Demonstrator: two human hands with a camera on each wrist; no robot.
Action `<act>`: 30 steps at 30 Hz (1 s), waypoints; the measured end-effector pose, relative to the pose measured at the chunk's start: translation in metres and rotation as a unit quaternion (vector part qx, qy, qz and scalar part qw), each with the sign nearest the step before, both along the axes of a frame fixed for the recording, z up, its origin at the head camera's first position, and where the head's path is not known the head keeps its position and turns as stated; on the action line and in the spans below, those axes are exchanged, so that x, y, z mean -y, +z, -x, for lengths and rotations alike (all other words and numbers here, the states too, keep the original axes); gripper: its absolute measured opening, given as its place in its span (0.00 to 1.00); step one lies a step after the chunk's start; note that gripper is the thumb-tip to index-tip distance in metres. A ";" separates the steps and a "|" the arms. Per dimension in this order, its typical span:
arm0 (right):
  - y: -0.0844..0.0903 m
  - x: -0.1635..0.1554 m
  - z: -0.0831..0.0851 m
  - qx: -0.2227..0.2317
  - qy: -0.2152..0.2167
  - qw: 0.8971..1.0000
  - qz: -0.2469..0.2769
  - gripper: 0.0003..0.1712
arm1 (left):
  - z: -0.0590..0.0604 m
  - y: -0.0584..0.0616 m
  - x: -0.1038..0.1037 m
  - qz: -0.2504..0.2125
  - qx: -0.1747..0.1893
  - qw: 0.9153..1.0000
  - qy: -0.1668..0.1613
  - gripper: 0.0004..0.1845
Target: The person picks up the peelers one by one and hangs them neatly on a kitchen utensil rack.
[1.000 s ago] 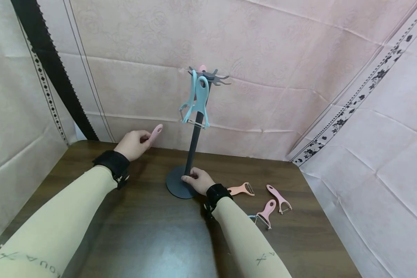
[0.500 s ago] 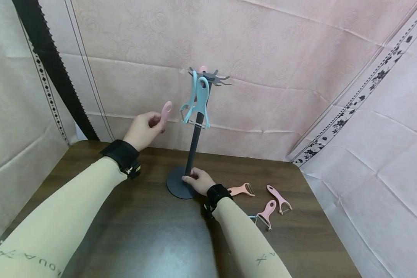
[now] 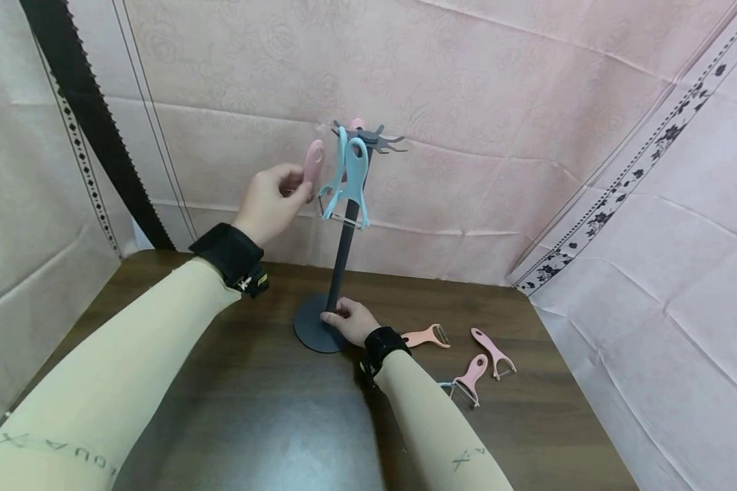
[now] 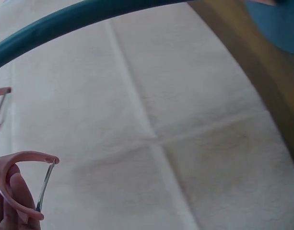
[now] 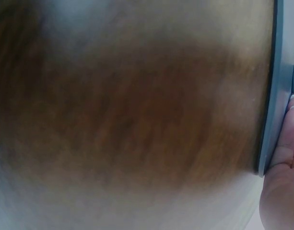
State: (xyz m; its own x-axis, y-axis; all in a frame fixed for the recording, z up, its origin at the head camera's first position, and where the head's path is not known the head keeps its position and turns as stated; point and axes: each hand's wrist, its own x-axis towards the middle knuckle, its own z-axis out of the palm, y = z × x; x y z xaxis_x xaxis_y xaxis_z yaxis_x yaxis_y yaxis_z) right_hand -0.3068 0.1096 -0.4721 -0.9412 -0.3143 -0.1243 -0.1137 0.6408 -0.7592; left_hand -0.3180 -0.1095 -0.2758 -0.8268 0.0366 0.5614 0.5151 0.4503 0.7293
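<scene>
My left hand (image 3: 273, 200) pinches a pink peeler (image 3: 314, 162), its handle pointing up, just left of the stand's top. In the left wrist view the Y-shaped head and metal blade of that pink peeler (image 4: 43, 184) show beside my fingers. The dark grey stand (image 3: 343, 249) has a round base and a ring of hooks. Two light blue peelers (image 3: 357, 170) hang on its near side, and a pink one (image 3: 357, 123) hangs behind, mostly hidden. Low down, my right hand (image 3: 354, 322) grips the pole just above the base (image 5: 276, 110).
Right of the stand, an orange peeler (image 3: 428, 336) and two pink peelers (image 3: 494, 352) lie on the wooden table (image 3: 270, 409). A light blue piece (image 3: 446, 384) shows partly behind my right forearm. Pale cloth (image 3: 467, 102) hangs behind the table.
My left hand has risen and moved right with the pink peeler, from near the table's back edge to beside the hanging peelers. My right hand has stayed at the pole.
</scene>
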 end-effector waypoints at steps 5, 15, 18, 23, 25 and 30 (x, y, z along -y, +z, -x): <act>-0.001 0.000 0.000 0.003 0.001 1.000 0.007 0.15 | 0.001 0.014 -0.001 -0.002 -0.018 1.000 0.001 0.13; 0.003 0.000 -0.002 0.006 0.002 1.000 0.013 0.15 | -0.002 0.032 -0.007 0.004 -0.021 1.000 0.007 0.15; 0.004 0.000 -0.002 0.005 -0.001 1.000 0.011 0.16 | -0.004 0.035 -0.011 0.005 -0.026 1.000 0.015 0.15; 0.002 0.000 0.002 0.001 -0.004 1.000 0.005 0.16 | -0.005 0.041 -0.017 -0.009 -0.049 0.999 0.018 0.14; 0.000 0.000 0.003 0.001 -0.003 1.000 0.002 0.16 | -0.005 0.043 -0.019 -0.010 -0.057 0.998 0.019 0.14; -0.006 0.001 0.005 -0.003 -0.008 1.000 -0.003 0.16 | -0.005 0.043 -0.021 0.003 -0.063 0.998 0.017 0.13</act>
